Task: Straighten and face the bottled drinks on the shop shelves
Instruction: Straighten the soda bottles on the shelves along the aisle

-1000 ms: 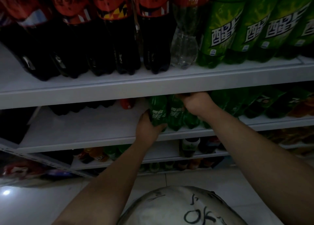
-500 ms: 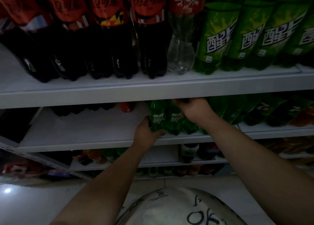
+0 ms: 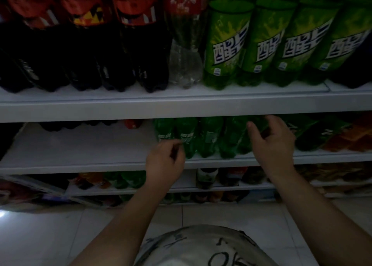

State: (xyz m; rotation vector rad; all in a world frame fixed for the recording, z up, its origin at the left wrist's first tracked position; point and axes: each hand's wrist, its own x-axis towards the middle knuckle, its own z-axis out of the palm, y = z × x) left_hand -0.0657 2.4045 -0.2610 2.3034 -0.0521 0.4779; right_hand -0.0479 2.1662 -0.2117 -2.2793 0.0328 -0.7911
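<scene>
The small green bottles [image 3: 186, 137] stand upright in a tight row at the front edge of the middle shelf [image 3: 80, 163], their pale labels partly turned outward; the light is dim and the print cannot be read. The left hand [image 3: 165, 161] hangs just in front of the row's leftmost bottle, fingers loosely curled with nothing between them; whether a fingertip touches the bottle cannot be told. The right hand [image 3: 271, 143] is raised before the right end of the row, thumb out and fingers relaxed and slightly bent, gripping nothing; it hides the bottles behind it.

Left of the row the shelf board lies bare at the front; further back on that side sit a red-capped bottle [image 3: 132, 124] and some dark bottles [image 3: 70, 125]. Right of the row stand more green bottles with darker labels [image 3: 314, 137], then orange packs [image 3: 352, 137].

Above the row runs the upper shelf [image 3: 181, 106]; directly over it stand large bright-green bottles [image 3: 225, 44] with white lettering, up and to the left a clear bottle with a red label [image 3: 185, 60], and further left tall dark cola bottles [image 3: 80, 54].

Below the row, a lower shelf [image 3: 221, 188] carries mixed small bottles, too dark to name; beneath that is pale tiled floor [image 3: 60, 235]; nearest the camera is a light shirt with black scrawl [image 3: 201, 249].
</scene>
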